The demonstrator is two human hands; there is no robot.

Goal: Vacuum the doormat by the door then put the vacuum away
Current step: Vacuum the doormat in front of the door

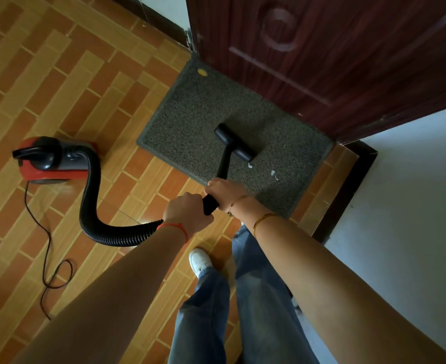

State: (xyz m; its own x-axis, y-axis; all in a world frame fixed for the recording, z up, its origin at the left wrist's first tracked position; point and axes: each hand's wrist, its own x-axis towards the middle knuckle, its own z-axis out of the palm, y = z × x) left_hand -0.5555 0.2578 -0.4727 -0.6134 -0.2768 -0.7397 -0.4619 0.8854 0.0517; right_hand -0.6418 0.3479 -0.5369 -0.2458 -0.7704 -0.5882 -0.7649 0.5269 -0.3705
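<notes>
A grey speckled doormat (190,122) lies on the tiled floor in front of a dark red door (335,56). The black vacuum nozzle (233,141) rests on the mat's middle. Its black tube (223,166) runs back to my hands. My right hand (224,191) grips the tube higher up and my left hand (186,211) grips it where the ribbed black hose (93,206) joins. The hose curves left to the red and black vacuum body (51,160) on the floor. A yellow scrap (202,72) and small white bits (274,174) lie on the mat.
A thin black power cord (50,248) trails from the vacuum across the orange tiles (72,88) at the left. A white wall (405,185) with dark skirting stands at the right. My jeans and a white shoe (199,260) are below my hands.
</notes>
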